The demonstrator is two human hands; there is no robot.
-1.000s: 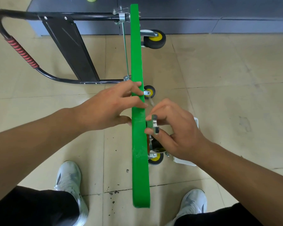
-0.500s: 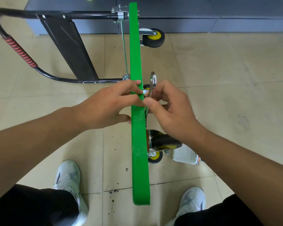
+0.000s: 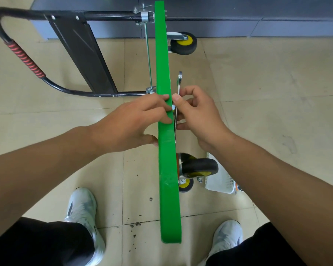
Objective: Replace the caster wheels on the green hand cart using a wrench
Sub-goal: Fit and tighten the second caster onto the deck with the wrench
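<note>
A: How does the green hand cart stand?

B: On its edge on the floor. The deck is a narrow strip running straight away from the person, between the shoes. The black handle lies out to the left. The casters stick out from the right face: a near caster wheel just below the right wrist, and a far caster wheel at the other end.

A: And the hands?

B: One is on each side of the deck. The left hand is hooked over the top edge with its thumb on the left face, holding the deck. The right hand pinches the shank of the wrench between thumb and fingers, close against the right face.

A: Which way does the wrench lie?

B: Its long axis runs along the deck, with the ring end pointing away from the person, past the fingertips. The near end drops behind the deck's edge, so I cannot tell whether it sits on a nut. A small silver fitting shows between the two hands.

A: What does the next move turn on?

B: My guess is that the fastener is on the right face, at the right hand. So that hand does the turning, and the swing has to stay flat beside the deck — the left only braces.
</note>
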